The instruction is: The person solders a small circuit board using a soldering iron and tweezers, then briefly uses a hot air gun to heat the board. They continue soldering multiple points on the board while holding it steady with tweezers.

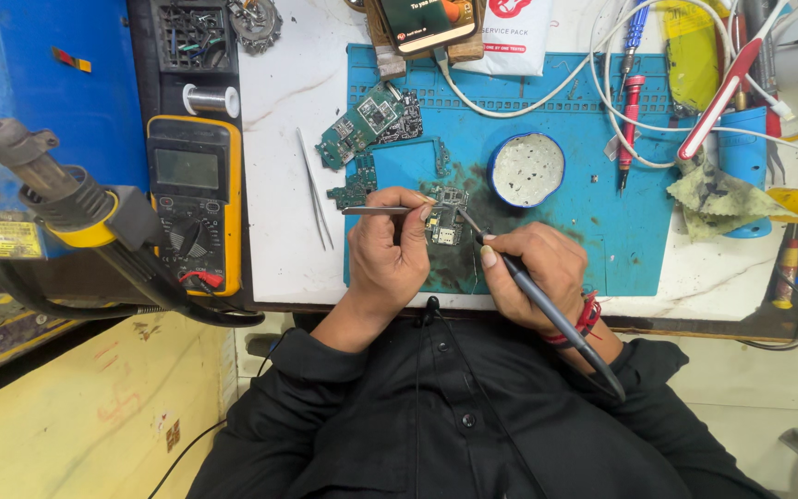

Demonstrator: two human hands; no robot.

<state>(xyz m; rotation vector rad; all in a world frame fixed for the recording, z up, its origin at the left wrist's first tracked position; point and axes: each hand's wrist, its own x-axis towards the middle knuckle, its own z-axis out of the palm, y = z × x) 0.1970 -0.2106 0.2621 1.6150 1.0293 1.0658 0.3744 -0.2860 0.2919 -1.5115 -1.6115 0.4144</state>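
Hands meet over a small green circuit board [444, 222] lying on the blue silicone work mat [584, 231], right between them. My left hand [388, 249] is closed around thin metal tweezers [376, 211], whose shaft points out to the left while my fingers rest at the board's left edge. My right hand [533, 268] grips a dark pen-shaped soldering iron [547, 310], its tip touching the board's right side. A round white tin with a blue rim [525, 169] sits just beyond the board. 2 larger green circuit boards [368, 125] lie further up the mat. On the white surface [279, 185], left of the mat, lie a second pair of tweezers [314, 189] and a yellow multimeter [194, 203].
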